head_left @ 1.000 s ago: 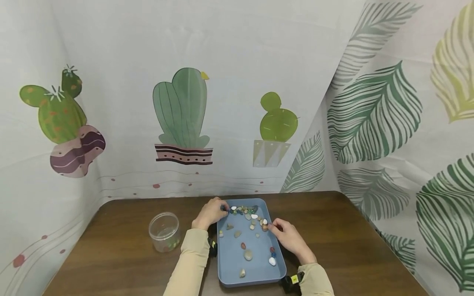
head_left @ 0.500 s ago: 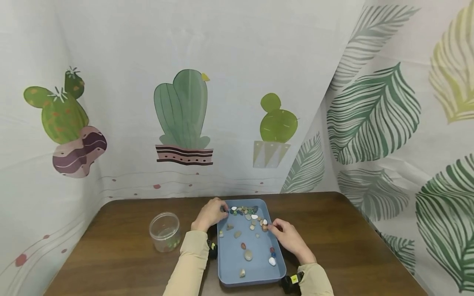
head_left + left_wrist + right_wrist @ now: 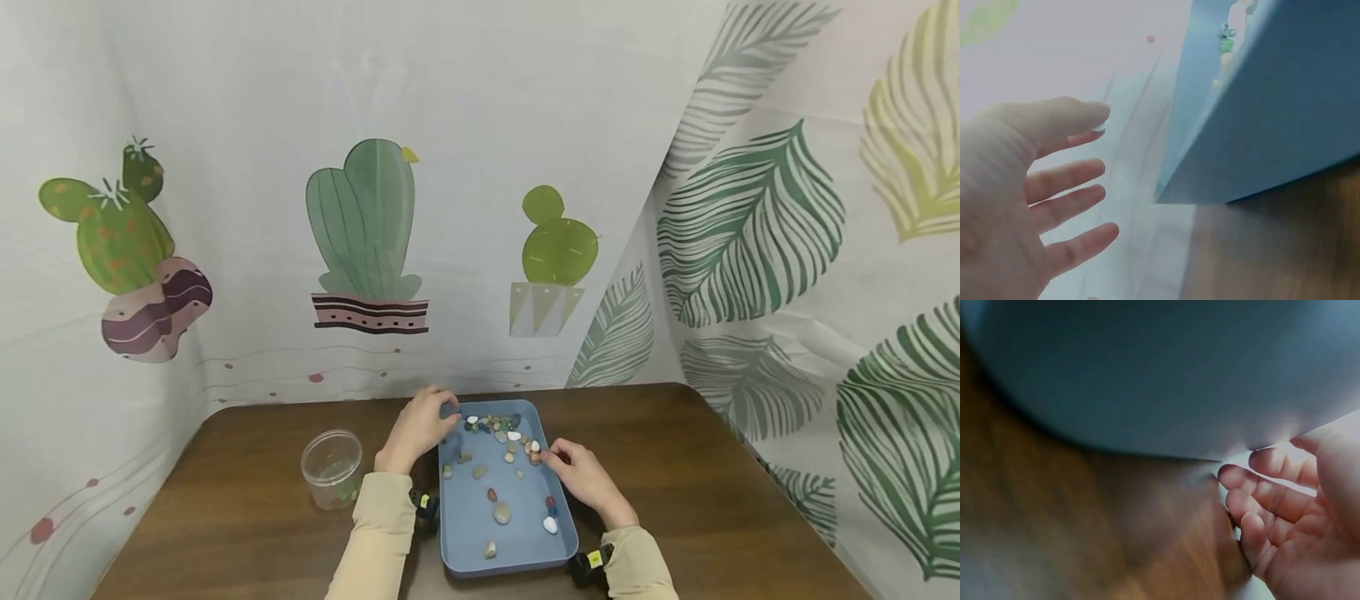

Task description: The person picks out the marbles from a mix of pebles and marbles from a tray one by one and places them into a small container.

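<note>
In the head view, my left hand (image 3: pixel 420 425) is over the far left corner of a blue tray (image 3: pixel 517 546). Its thumb and index finger pinch a small pale stone (image 3: pixel 1099 129), partly hidden, while the other fingers are spread. At the tray's right side, my right hand (image 3: pixel 588 475) grips the rim, thumb over the edge and index finger against the outer wall; its remaining fingers are loosely curled. Small stones (image 3: pixel 501 436) line the tray's far end. Others lie scattered, including a large beige stone (image 3: pixel 502 512) and a white stone (image 3: pixel 550 525).
A clear round plastic jar (image 3: pixel 332 469), with a few green pieces at its bottom, stands left of the tray. Everything sits on a brown wooden table (image 3: pixel 240 517). Behind it hangs a white cloth (image 3: pixel 480 250) printed with cacti and leaves.
My left hand has risen slightly and shifted left, off the tray's far left corner area. My right hand stays at the rim, and the stones keep their places.
</note>
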Demonstrator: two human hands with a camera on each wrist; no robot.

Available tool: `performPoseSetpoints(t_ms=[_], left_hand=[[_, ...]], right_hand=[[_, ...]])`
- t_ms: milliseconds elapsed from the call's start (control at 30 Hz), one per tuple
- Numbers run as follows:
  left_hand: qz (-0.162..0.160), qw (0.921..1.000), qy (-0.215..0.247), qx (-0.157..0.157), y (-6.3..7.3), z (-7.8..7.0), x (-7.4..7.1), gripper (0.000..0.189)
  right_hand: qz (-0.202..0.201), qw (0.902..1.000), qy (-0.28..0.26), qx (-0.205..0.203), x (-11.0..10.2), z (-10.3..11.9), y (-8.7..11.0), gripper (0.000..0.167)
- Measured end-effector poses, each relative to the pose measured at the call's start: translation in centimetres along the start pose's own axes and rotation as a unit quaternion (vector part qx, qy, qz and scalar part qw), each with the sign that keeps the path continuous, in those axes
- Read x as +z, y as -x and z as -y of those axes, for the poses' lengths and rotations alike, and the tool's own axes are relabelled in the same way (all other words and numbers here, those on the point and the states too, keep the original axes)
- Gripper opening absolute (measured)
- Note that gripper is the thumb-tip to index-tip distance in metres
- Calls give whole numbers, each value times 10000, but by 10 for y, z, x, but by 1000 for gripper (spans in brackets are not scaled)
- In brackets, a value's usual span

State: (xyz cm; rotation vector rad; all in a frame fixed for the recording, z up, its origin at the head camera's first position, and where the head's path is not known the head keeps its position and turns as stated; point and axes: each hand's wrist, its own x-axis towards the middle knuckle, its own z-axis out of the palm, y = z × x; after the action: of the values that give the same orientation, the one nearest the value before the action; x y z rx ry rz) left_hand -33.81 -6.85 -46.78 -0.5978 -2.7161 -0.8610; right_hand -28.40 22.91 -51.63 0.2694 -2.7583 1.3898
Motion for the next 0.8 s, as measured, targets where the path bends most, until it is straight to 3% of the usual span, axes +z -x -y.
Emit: performPoseSetpoints(t_ms=[433,633,800], left_hand=[[-325,9964,-528,580,42,-10,-31,18],[-282,9916,-726,1037,54,-23,-36,19],[-391,9885,-979,1082,67,-21,-41,15]], right_hand=[[7,10000,39,-24,1,3,-2,20],[-94,9998,146,44,-5,1,-2,20],[-18,10000,91,8,-2,0,-1,21]])
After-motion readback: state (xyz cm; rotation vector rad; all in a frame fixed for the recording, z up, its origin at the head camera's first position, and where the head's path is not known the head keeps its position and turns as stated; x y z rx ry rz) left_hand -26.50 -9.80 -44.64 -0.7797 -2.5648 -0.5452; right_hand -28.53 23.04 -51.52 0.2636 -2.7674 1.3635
